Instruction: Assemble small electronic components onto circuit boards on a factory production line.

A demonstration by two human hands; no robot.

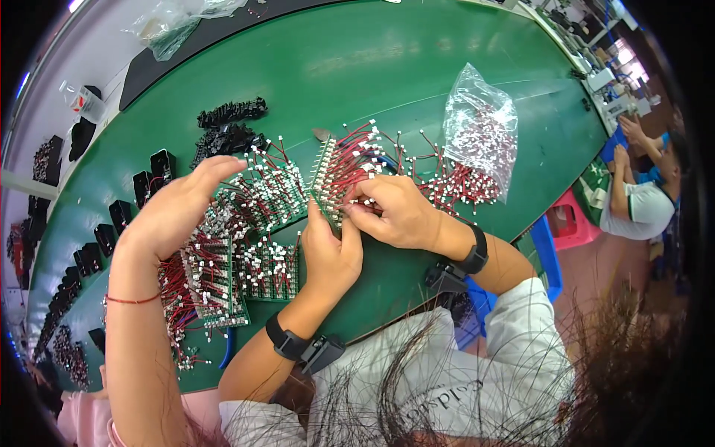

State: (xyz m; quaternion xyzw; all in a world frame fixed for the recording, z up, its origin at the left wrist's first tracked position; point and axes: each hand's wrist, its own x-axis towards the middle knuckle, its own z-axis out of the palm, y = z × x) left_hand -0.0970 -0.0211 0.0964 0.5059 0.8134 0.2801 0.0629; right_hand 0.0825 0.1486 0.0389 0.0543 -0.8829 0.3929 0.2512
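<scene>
My left hand [333,257] grips the lower end of a narrow green circuit board [316,182], which is held tilted above the table. Many short red wires with white plugs [357,153] stick out from the board's right side. My right hand [398,212] is at the board's lower right, thumb and index finger pinched together among the red wires; the fingers hide exactly what they hold. A loose pile of red wires with white plugs [465,184] lies to the right, partly spilling from a clear plastic bag [480,123].
Wired circuit boards [268,272] lie left of my left hand. A co-worker's hand [175,205] reaches over them. Black parts [231,112] are heaped behind, and black housings [119,216] line the left edge of the green table [357,59]. A blue crate [547,257] stands right.
</scene>
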